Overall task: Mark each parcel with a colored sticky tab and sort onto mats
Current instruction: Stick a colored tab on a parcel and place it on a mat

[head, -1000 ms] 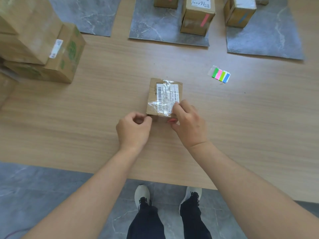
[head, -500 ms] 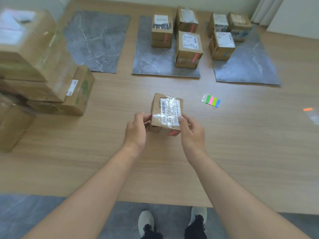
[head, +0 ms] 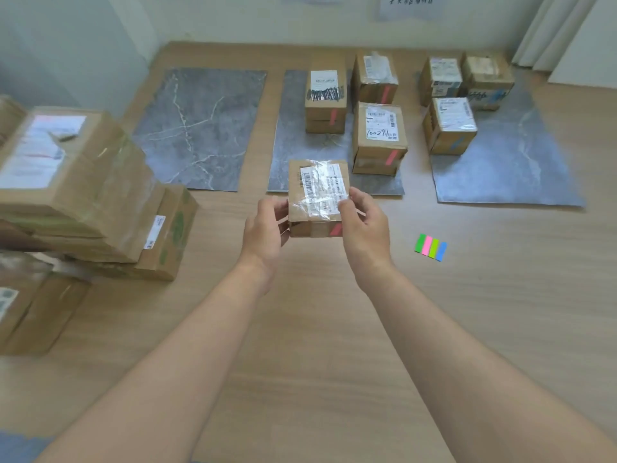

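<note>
Single head-worn wide view, facing forward and down along the table (head: 317,329), near edge at bottom; wall (head: 233,21) at top

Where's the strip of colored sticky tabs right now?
Head view: the sticky tabs lie on the wooden table, right of the right hand and nearer than the right-hand mat.
</note>
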Available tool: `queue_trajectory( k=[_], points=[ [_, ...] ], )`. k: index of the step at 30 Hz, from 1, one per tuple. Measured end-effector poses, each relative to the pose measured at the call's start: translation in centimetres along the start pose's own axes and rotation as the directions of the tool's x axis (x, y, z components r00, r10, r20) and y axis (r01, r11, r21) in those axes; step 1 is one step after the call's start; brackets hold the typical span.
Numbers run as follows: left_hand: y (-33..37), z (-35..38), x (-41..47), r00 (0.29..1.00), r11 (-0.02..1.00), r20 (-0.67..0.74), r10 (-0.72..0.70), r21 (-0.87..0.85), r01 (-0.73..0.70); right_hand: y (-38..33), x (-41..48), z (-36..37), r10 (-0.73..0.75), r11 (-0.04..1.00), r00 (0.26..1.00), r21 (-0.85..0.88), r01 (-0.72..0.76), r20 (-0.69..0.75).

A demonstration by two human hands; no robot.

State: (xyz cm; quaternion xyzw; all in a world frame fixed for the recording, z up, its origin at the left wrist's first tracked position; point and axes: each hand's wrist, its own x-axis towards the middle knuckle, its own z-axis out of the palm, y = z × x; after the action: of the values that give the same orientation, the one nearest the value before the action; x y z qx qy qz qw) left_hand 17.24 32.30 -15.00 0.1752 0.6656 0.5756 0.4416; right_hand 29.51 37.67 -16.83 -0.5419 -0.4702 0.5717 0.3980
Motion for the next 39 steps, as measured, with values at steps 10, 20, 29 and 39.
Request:
queue_trajectory(
  k=[10,20,29,39],
  points=[
    [1.3,3.8,8.9,0.998,0.999,-0.038,-0.041,0.004,0.041,-0.3,9.5,1.8,0.061,0.998,0.997,-0.019,-0.06,0.054],
    [2.4,5.4,17.3,0.994,0.997,0.073,-0.079,0.03,0.077,0.8,16.8,4.9,0.149,0.988,0.989,-0.051,-0.149,0.0],
    [1.2,5.7,22.4,0.984,0.989,0.108,-0.145,0.02,0.143,2.1,20.2,6.7,0.2,0.977,0.978,-0.061,-0.203,-0.052],
    [1.1,4.3,22.0,0.965,0.975,0.141,-0.221,0.043,0.217,2.3,19.7,5.9,0.138,0.988,0.986,-0.056,-0.144,-0.095]
  ],
)
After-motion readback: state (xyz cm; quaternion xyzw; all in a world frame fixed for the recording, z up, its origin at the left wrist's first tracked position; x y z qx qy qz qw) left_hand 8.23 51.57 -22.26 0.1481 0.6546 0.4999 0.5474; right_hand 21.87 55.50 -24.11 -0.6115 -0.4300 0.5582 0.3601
